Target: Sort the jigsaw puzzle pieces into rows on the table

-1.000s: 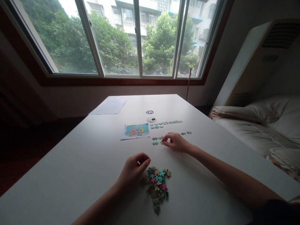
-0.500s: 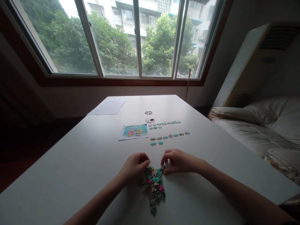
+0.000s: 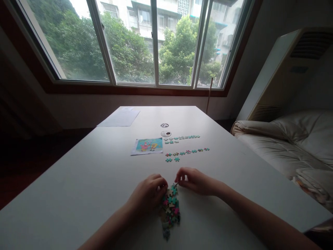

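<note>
A heap of jigsaw puzzle pieces in turquoise, pink and beige lies on the white table close in front of me. My left hand rests against the heap's left edge, its fingers curled in; whatever they hold is hidden. At the far right edge of the heap, my right hand pinches a small puzzle piece between thumb and fingertips. Beyond my hands, several sorted pieces are laid out in rows. Farther back runs another set of rows of pieces.
Left of the rows lies a cartoon picture sheet. Two round items sit behind it. White paper covers the table's far left corner. To the right stands a pale sofa; a window is ahead.
My right hand has shifted slightly left along the heap's far edge, its fingertips now closed on a piece. My left hand has moved slightly nearer to me, over the heap's left side.
</note>
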Demonstrator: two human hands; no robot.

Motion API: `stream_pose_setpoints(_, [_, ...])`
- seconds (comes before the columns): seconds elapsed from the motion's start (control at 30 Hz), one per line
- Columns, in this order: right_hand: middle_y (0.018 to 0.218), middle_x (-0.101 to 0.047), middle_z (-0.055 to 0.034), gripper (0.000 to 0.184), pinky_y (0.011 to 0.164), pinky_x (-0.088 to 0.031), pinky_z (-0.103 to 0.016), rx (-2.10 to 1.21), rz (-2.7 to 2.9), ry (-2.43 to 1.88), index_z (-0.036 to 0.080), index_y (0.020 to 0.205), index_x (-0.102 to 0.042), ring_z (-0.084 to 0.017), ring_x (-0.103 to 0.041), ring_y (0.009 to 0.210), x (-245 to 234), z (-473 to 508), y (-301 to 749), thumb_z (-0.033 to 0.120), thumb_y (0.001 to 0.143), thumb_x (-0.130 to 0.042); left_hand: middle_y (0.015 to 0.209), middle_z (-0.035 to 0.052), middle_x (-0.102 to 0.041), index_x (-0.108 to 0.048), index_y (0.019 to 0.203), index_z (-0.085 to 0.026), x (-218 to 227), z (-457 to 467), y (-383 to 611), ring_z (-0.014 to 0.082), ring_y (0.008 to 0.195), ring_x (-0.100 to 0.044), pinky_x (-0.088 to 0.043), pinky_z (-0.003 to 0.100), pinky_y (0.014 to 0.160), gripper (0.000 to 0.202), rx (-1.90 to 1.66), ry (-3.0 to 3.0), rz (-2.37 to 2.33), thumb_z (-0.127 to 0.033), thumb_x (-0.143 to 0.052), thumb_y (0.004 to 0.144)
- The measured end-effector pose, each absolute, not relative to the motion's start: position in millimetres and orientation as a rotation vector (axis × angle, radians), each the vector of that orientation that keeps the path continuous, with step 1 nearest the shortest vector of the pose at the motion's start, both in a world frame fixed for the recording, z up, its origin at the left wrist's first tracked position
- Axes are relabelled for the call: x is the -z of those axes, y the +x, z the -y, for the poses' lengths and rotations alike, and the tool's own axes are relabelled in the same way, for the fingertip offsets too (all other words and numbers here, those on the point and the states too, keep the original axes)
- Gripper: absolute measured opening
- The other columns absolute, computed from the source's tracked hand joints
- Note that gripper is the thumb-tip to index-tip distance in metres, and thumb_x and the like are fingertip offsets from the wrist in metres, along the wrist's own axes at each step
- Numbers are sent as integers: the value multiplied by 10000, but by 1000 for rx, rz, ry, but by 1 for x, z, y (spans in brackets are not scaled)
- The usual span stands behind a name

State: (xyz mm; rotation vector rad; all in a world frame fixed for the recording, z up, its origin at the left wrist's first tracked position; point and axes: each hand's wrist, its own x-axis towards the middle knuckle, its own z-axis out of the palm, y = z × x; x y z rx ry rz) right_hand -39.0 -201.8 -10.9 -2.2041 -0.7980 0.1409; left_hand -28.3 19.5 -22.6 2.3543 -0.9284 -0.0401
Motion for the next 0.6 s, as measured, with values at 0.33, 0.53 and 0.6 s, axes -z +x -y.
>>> stream_pose_setpoints(0.33, [738, -567, 9, 176, 586, -397, -182, -112, 800, -2077, 184, 1020, -516, -76, -494, 626, 16, 188, -46, 210, 856, -458, 670, 12, -570, -599, 748, -171, 17, -13, -40, 113, 571, -487, -372, 201, 548, 210, 10, 2241, 843, -274, -435, 832])
stream_pose_setpoints(0.53, [705, -583, 25, 225, 601, -403, -196, -77, 793, -2063, 192, 1060, -442, -81, -521, 615, 19, 184, -54, 218, 842, -492, 635, 6, -578, -600, 692, -162, 15, -8, -45, 107, 548, -470, -367, 197, 529, 223, 32, 2214, 787, -294, -463, 808])
stream_pose_setpoints(0.6, [707, -588, 25, 217, 610, -403, -200, -54, 791, -2076, 195, 1048, -440, -84, -529, 625, 20, 183, -55, 215, 840, -496, 626, 5, -578, -603, 684, -162, 17, -7, -45, 107, 543, -467, -366, 197, 522, 232, 38, 2204, 782, -301, -463, 805])
